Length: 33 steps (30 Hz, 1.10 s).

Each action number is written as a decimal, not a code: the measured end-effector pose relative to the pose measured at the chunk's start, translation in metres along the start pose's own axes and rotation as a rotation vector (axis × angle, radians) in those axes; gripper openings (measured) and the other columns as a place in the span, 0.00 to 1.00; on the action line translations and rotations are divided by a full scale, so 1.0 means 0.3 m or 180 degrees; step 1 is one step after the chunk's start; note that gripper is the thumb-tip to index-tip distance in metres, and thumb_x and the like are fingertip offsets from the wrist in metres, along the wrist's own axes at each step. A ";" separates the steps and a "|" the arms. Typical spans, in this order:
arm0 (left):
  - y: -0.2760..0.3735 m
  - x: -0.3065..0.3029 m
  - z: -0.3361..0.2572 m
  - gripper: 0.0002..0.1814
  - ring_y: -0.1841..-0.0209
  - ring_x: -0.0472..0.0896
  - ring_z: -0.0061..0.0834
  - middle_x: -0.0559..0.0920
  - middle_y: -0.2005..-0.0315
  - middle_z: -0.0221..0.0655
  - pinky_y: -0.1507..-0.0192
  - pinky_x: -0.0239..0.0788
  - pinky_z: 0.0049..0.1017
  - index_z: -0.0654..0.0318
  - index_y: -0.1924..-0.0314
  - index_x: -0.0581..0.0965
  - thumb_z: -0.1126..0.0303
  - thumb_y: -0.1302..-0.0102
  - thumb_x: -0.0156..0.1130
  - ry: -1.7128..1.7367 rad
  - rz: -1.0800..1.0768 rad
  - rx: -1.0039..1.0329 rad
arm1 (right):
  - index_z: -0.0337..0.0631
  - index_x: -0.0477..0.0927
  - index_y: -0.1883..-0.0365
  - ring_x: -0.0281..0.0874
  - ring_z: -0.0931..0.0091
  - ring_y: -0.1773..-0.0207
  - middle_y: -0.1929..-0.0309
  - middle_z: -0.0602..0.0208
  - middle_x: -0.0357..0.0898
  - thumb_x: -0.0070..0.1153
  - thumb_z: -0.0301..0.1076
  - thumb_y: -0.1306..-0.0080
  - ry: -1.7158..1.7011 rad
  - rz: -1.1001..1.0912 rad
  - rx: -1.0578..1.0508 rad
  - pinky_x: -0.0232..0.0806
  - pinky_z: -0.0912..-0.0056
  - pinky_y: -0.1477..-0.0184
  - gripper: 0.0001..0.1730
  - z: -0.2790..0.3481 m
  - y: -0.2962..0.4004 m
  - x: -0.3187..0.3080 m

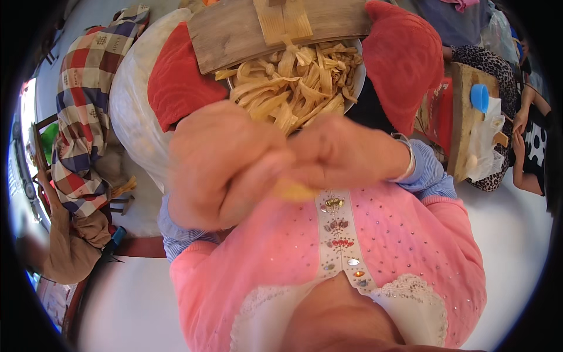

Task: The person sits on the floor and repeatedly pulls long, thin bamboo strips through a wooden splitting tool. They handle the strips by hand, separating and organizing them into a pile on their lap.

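Observation:
My left hand (224,167) and my right hand (352,154) meet in front of my chest, both with curled fingers and blurred by motion. A short piece of yellow strip (299,190) shows at the fingers where they meet, pinched between them; the rest of it is hidden. Just beyond my hands, a white basin (361,72) holds a heap of dried, husk-like strips (286,90), some of them knotted or twisted. A wooden board (233,39) with a lighter wood block (281,22) lies across the far side of the basin.
Red cloth covers (184,79) flank the basin. A large white plastic sack (136,97) stands at left, near a person in checked cloth (83,114). To the right, a wooden table (459,127) bears a blue cup (479,98) and a clear plastic bag (486,145); other people sit beside it.

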<state>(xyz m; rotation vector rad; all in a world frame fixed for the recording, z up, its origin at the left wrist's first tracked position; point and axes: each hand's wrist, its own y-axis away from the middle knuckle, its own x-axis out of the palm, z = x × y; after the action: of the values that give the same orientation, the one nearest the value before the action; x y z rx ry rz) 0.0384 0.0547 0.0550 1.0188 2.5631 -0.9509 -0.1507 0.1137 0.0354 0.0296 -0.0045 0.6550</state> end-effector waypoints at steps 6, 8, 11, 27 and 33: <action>-0.057 0.005 -0.009 0.14 0.82 0.71 0.29 0.75 0.81 0.35 0.78 0.65 0.27 0.75 0.65 0.77 0.67 0.33 0.52 0.1987 0.0389 0.0064 | 0.39 0.79 0.69 0.73 0.66 0.76 0.77 0.65 0.75 0.56 0.27 0.37 -0.0988 0.0403 -0.1220 0.66 0.67 0.71 0.02 0.110 -0.014 0.012; -0.051 0.046 0.037 0.13 0.72 0.73 0.27 0.76 0.73 0.34 0.70 0.66 0.24 0.74 0.57 0.74 0.69 0.33 0.52 0.2521 0.0272 -0.0651 | 0.39 0.80 0.60 0.78 0.67 0.72 0.76 0.63 0.77 0.51 0.27 0.34 -0.0817 -0.0521 -0.0868 0.70 0.71 0.68 0.07 0.082 -0.012 -0.019; 0.044 0.187 0.124 0.18 0.58 0.74 0.21 0.76 0.60 0.31 0.57 0.67 0.19 0.70 0.44 0.67 0.72 0.32 0.53 0.3123 -0.0140 -0.1942 | 0.41 0.80 0.51 0.80 0.69 0.72 0.75 0.62 0.78 0.50 0.28 0.32 0.0723 -0.2033 -0.0249 0.72 0.71 0.67 0.13 -0.102 -0.049 -0.068; 0.202 0.406 0.340 0.14 0.68 0.81 0.36 0.81 0.62 0.37 0.67 0.73 0.28 0.61 0.53 0.78 0.73 0.41 0.59 -0.1316 -0.0976 -0.0589 | 0.37 0.80 0.60 0.79 0.78 0.61 0.65 0.70 0.81 0.48 0.42 0.28 -0.1699 -0.1454 0.1355 0.70 0.73 0.57 0.17 -0.427 0.051 -0.076; 0.136 0.368 0.285 0.23 0.56 0.80 0.43 0.79 0.55 0.45 0.54 0.72 0.31 0.66 0.44 0.73 0.73 0.41 0.63 -0.0067 -0.0606 -0.1473 | 0.32 0.78 0.54 0.79 0.76 0.53 0.56 0.65 0.81 0.49 0.31 0.30 -0.2568 -0.1353 0.0829 0.71 0.72 0.48 0.12 -0.439 0.036 -0.131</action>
<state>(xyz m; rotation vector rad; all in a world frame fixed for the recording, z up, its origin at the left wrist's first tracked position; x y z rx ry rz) -0.0174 0.0810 -0.0766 0.6404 2.7087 -0.3646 -0.1891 0.1020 -0.0965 0.5310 -0.6740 0.1799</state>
